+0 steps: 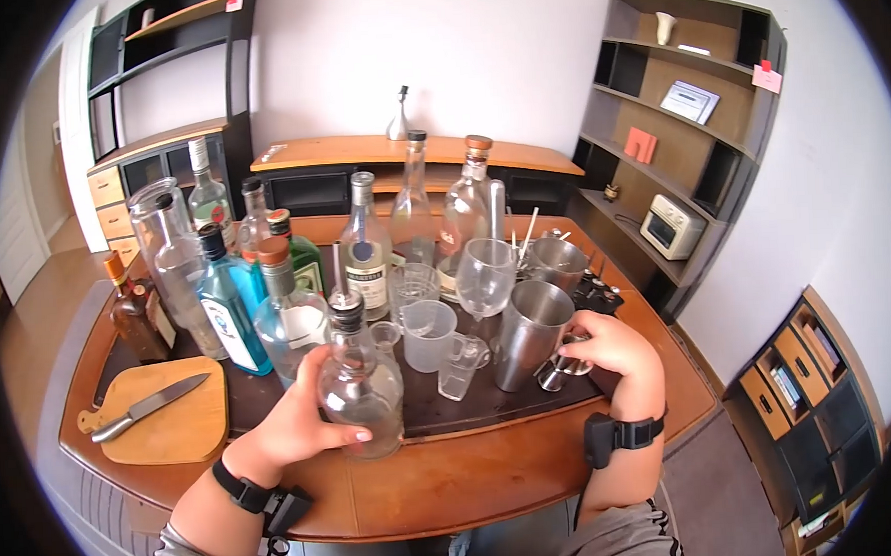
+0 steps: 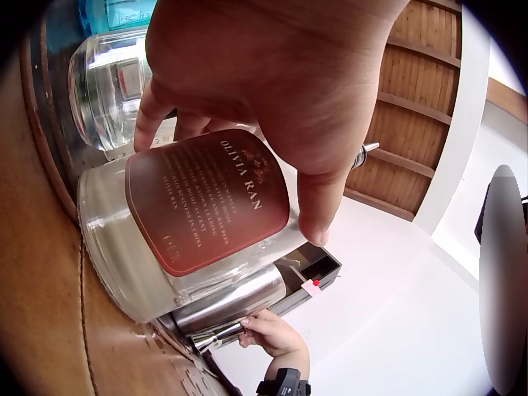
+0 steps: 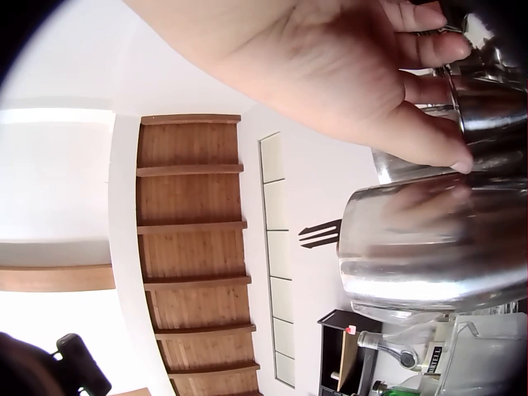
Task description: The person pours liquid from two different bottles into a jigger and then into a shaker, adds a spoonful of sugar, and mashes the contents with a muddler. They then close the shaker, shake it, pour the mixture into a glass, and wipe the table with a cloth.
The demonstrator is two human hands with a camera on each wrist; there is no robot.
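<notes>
My left hand [image 1: 298,424] grips a clear glass bottle [image 1: 371,391] near the table's front edge, thumb and fingers on either side. A metal pourer [image 1: 346,304] tops that bottle, and its dark red label [image 2: 206,198] shows in the left wrist view. To the right, my right hand [image 1: 616,355] pinches a small double-ended steel jigger [image 1: 559,368], low beside a tall metal shaker tin [image 1: 533,334]. In the right wrist view the shaker tin [image 3: 437,243] lies just past the thumb. Between the hands stand a frosted measuring jug [image 1: 429,338] and a small glass cup [image 1: 458,369].
Several bottles, among them a blue one [image 1: 233,312], crowd the left and back of the table [image 1: 444,477]. A knife [image 1: 153,408] lies on a wooden cutting board [image 1: 189,433] at the left. A stemmed glass [image 1: 485,276] and another metal tin [image 1: 556,261] stand behind the shaker.
</notes>
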